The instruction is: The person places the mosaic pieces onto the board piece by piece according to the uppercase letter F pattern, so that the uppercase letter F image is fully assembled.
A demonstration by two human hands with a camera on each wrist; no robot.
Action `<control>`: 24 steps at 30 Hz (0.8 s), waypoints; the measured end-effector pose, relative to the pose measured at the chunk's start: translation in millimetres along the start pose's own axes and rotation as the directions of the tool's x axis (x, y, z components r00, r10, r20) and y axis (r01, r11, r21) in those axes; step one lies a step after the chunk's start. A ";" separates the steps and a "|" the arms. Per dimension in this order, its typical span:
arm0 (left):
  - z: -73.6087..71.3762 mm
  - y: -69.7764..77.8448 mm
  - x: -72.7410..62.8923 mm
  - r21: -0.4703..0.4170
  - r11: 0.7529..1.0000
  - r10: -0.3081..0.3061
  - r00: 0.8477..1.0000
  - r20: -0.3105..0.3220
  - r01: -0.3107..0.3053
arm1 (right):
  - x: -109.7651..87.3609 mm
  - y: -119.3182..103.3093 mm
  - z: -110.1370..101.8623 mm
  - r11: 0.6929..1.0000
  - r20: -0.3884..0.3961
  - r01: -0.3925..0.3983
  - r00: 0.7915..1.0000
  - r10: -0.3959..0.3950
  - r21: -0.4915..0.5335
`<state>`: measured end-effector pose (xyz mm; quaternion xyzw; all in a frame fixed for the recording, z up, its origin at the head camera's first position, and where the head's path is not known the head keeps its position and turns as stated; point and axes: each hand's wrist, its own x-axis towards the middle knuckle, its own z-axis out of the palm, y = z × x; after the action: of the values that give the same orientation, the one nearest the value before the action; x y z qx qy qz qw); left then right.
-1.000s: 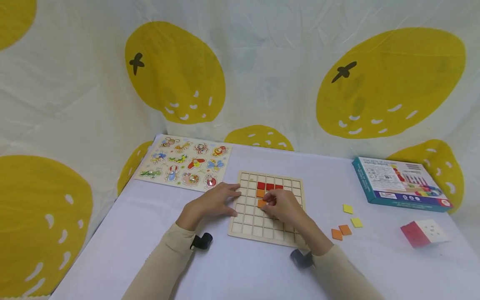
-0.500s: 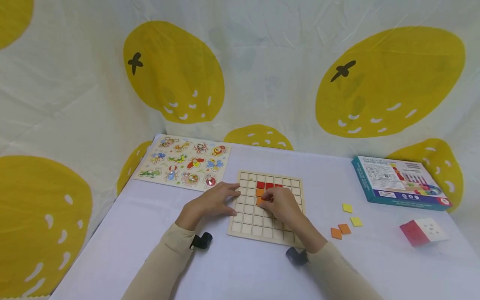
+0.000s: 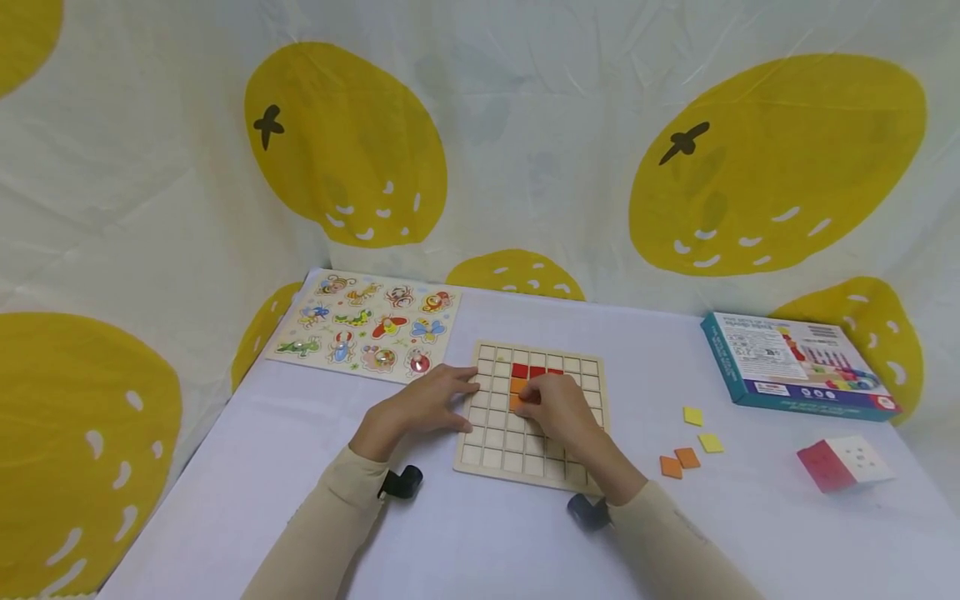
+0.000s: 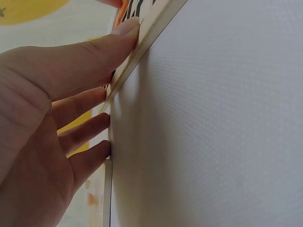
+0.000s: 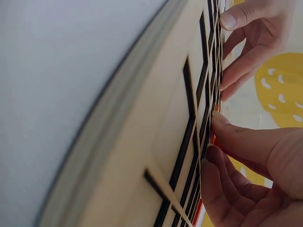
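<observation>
One orange tile (image 3: 515, 402) lies left of centre on the grid board (image 3: 492, 459), pinched in the fingers of our right hand (image 3: 558, 410), so we should seat it squarely while our left hand (image 3: 426, 402), fingers spread, steadies the left edge.

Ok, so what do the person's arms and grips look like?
The left sleeve and right sleeve are long and beige. The left wrist camera and right wrist camera are small, black and rounded. The left grip and right grip wear no gloves.
</observation>
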<state>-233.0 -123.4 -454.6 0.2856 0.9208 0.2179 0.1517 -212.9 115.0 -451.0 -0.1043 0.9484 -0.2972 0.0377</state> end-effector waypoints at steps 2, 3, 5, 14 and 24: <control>-0.3 0.2 -0.3 0.004 1.000 -0.003 1.000 0.004 0.003 | -0.6 -0.3 0.4 1.000 -0.003 0.002 1.000 -0.002 -0.002; -0.3 0.4 -0.5 0.006 1.000 -0.002 1.000 0.005 0.002 | -0.8 -0.7 0.5 1.000 -0.004 0.003 1.000 -0.003 -0.004; -0.5 0.6 -0.7 0.005 1.000 -0.002 1.000 0.005 0.002 | -1.3 -1.6 0.6 1.000 -0.007 0.003 1.000 -0.003 -0.009; -1.1 1.8 -1.5 -0.003 1.000 0.014 1.000 -0.004 -0.014 | -3.3 -2.8 1.1 1.000 -0.014 0.001 1.000 -0.001 -0.014; 1.4 -1.1 -0.1 0.013 1.000 0.018 1.000 -0.009 -0.018 | -8.1 0.1 -4.0 0.999 0.017 -0.025 1.000 0.024 0.039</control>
<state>-232.9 -123.8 -456.3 0.2937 0.9204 0.2144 0.1437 -205.5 119.0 -447.7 -0.0944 0.9432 -0.3145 0.0511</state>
